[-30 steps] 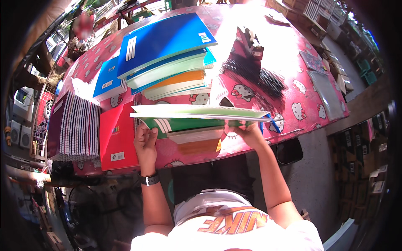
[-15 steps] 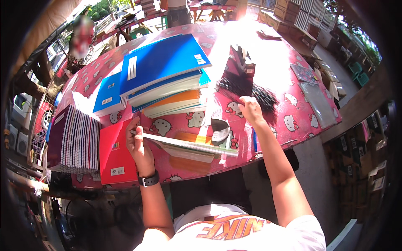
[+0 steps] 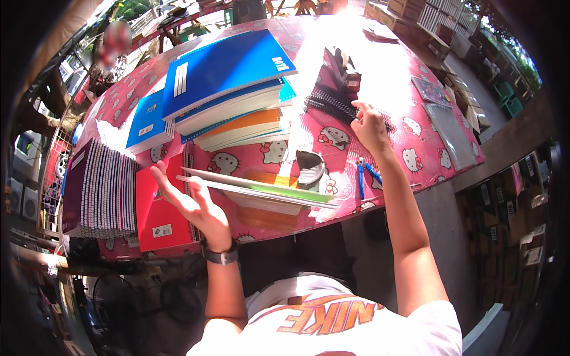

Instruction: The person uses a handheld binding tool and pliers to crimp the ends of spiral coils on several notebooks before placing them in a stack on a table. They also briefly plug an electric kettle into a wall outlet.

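1. The table [image 3: 415, 160] with a pink patterned cloth fills the upper frame.
2. A blue-topped notebook stack [image 3: 225, 89] sits upper left of centre.
3. A thin stack of notebooks [image 3: 261, 193] lies at the centre, near the table's front edge.
4. The left hand [image 3: 193, 204], palm open and fingers spread, touches that stack's left end.
5. The right hand [image 3: 368, 124], fingers loosely curled and holding nothing, rests on the black spiral bindings [image 3: 332, 107], upper right of centre.

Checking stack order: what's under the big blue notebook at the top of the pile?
Under the big blue notebook lies a stack of notebooks: white page edges, blue, teal and orange covers showing at the sides. The covers' faces and the pink tablecloth beneath are hidden.
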Demonstrator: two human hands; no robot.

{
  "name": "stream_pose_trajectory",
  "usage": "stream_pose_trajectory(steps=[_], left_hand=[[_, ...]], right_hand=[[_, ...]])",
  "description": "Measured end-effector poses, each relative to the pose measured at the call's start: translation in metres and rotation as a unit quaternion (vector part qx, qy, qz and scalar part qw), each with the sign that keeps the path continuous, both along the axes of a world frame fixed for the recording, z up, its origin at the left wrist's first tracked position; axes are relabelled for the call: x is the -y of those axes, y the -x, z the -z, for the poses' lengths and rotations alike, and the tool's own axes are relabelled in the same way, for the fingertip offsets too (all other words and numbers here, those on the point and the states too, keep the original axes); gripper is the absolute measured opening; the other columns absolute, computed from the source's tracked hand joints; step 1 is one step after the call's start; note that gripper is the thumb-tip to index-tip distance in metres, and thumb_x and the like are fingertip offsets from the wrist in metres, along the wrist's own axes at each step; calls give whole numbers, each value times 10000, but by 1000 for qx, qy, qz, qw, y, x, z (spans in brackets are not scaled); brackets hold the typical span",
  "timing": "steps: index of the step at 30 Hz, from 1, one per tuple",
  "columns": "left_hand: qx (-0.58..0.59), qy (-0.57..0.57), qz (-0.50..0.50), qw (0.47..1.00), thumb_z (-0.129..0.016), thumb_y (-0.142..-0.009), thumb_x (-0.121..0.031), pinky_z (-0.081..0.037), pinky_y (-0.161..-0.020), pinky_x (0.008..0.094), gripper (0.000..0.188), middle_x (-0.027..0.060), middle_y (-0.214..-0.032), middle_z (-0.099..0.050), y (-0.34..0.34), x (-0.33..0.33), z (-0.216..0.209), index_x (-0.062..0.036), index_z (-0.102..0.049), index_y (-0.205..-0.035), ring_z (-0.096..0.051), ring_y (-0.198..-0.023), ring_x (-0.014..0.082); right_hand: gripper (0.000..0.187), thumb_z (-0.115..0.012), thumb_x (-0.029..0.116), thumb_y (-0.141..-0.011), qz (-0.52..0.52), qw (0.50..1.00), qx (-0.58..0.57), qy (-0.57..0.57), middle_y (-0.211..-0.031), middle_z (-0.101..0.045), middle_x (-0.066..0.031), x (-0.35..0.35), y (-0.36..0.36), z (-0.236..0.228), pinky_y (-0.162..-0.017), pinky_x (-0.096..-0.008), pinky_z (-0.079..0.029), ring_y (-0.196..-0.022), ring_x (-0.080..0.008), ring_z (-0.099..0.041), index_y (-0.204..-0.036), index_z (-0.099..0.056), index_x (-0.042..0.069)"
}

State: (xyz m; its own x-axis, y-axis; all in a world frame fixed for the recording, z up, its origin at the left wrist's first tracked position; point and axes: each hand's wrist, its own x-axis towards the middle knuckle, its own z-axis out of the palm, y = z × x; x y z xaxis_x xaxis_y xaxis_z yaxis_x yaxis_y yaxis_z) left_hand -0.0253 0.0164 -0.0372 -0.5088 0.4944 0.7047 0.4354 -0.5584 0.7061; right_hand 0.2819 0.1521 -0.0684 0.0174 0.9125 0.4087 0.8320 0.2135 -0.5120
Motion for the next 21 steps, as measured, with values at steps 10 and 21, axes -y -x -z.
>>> stream_pose_trajectory(steps=[10,21], left_hand=[[-420,124,81,895,-691,-675,-448,62,-1008,586,571,35,-942,-508,-94,20,7,-142,-542,-1134,-461,-1049,222],[-400,111,61,908,-658,-709,-294,21,-1007,588,269,-6,-996,-540,-105,18,3,-188,-621,-954,-461,-1103,216]], right_hand=[[340,-462,103,-878,-140,895,-418,66,-789,-414,11,136,7,-41,-605,-199,-381,-643,-64,-391,-1214,-441,60],[380,-457,53,-892,-236,896,-302,222,-750,-415,-9,177,18,-53,-606,-211,-371,-668,-70,-382,-1268,-405,55]])
